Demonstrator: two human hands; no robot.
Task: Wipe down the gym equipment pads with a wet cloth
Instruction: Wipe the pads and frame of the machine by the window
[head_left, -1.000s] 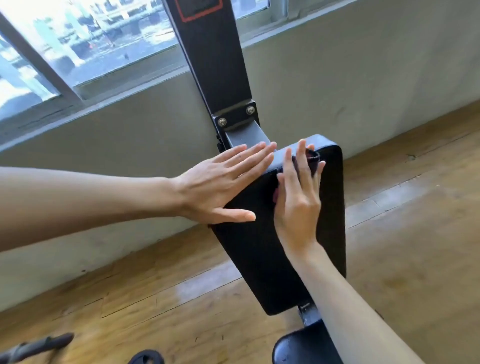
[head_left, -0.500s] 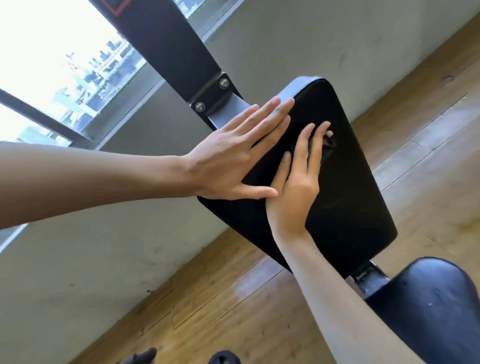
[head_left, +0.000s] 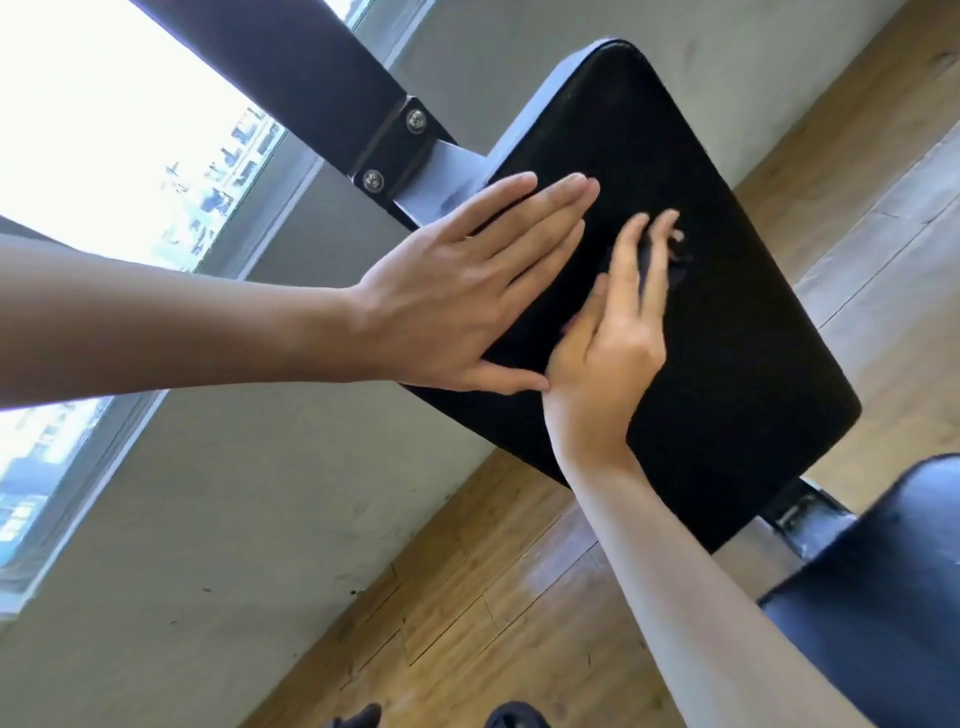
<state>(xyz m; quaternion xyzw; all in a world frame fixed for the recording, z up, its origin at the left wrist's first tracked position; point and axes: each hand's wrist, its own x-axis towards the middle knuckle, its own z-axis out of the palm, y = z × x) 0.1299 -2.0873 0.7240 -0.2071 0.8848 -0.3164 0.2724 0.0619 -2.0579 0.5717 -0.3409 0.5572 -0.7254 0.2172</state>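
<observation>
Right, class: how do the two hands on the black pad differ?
The left hand lies bare at the edge of the pad, fingers together; the right hand sits nearer the middle, fingers spread, pressing a dark cloth. Both lie flat on the pad.

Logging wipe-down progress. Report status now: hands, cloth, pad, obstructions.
Left hand flat on back pad. Right hand pressing dark cloth to pad face, fingers straight. No obstruction seen on pad.

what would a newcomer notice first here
Two bare hands lie flat on a tilted black pad at centre: the left hand rests by its left edge, the right hand presses a dark cloth, mostly hidden, against its face. A bright window fills the upper left.
</observation>
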